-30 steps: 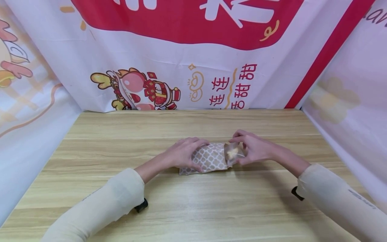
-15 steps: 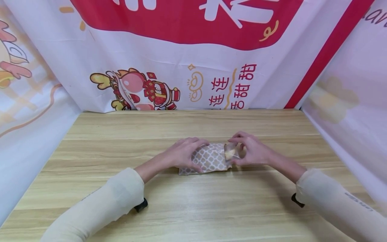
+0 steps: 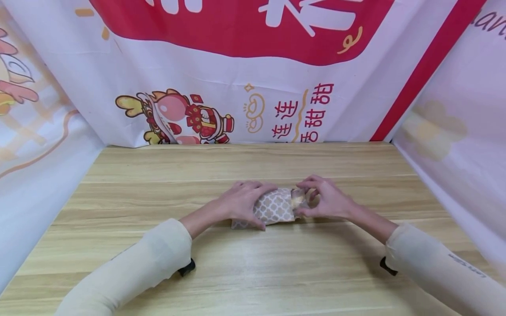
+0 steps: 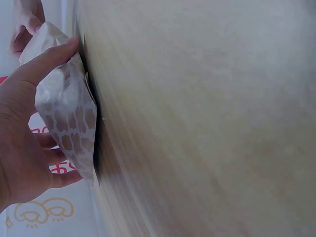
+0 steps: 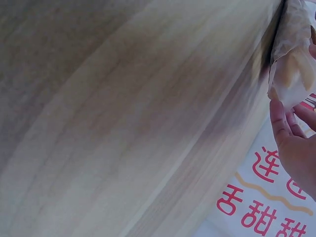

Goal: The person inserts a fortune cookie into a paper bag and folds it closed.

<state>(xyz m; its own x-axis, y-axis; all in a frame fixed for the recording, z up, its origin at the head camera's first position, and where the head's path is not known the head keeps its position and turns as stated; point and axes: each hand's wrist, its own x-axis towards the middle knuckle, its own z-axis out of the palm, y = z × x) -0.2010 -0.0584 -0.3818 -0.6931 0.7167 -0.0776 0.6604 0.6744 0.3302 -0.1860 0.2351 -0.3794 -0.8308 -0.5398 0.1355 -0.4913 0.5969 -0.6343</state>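
A tan paper bag (image 3: 278, 204) with a white lattice print lies on the wooden table, its mouth facing right. My left hand (image 3: 243, 202) grips its left part from above, thumb on the near side and fingers on the far side; the left wrist view shows the bag (image 4: 74, 118) bulging between them. From the mouth sticks a clear plastic packet (image 3: 299, 202) with something pale yellow inside. My right hand (image 3: 330, 199) holds this packet's outer end between thumb and fingers. In the right wrist view, fingertips sit at the lower edge of the packet (image 5: 294, 74); the rest is hidden in the bag.
The wooden table (image 3: 245, 272) ends at the back against a white and red printed cloth (image 3: 221, 70). Printed cloth walls (image 3: 446, 87) also stand at both sides.
My right hand has moved left toward the bag, and less of the packet shows outside the mouth. My left hand has shifted slightly to the right along the bag.
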